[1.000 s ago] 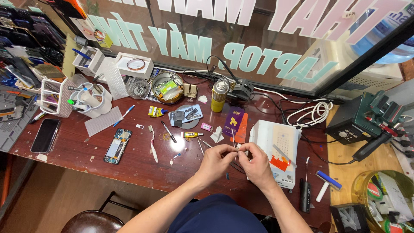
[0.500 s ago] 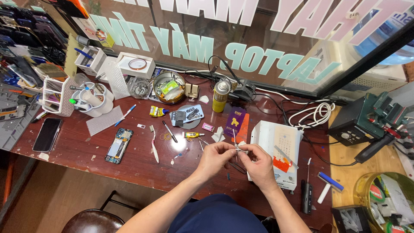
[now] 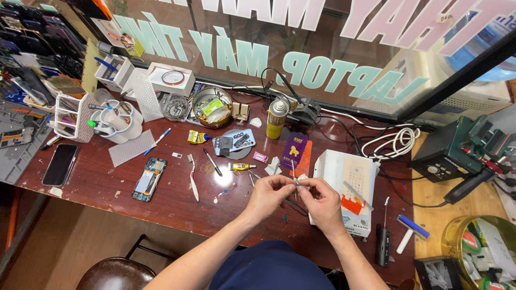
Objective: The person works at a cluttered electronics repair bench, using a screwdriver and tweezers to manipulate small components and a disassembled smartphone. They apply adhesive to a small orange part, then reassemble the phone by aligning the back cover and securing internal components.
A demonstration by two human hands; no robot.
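My left hand (image 3: 270,194) and my right hand (image 3: 321,200) meet above the dark red workbench (image 3: 97,188), fingertips pinched together on a thin metal pair of tweezers (image 3: 294,173) and a tiny part I cannot make out. The tweezers' tip points away from me. Just right of my hands lies a white pad with an orange piece (image 3: 349,182). A purple and orange packet (image 3: 297,151) lies beyond my fingers.
An opened phone (image 3: 149,179), a black phone (image 3: 59,164), a white toothbrush (image 3: 192,177), a small glue tube (image 3: 241,167), a yellow spray can (image 3: 277,118), a round tin (image 3: 211,107) and white cups of tools (image 3: 115,121) crowd the bench. A soldering station (image 3: 450,157) stands right. A glass window runs behind.
My hands stay together over the same spot. The fingers have shifted slightly on the tweezers. Nothing else on the bench has moved.
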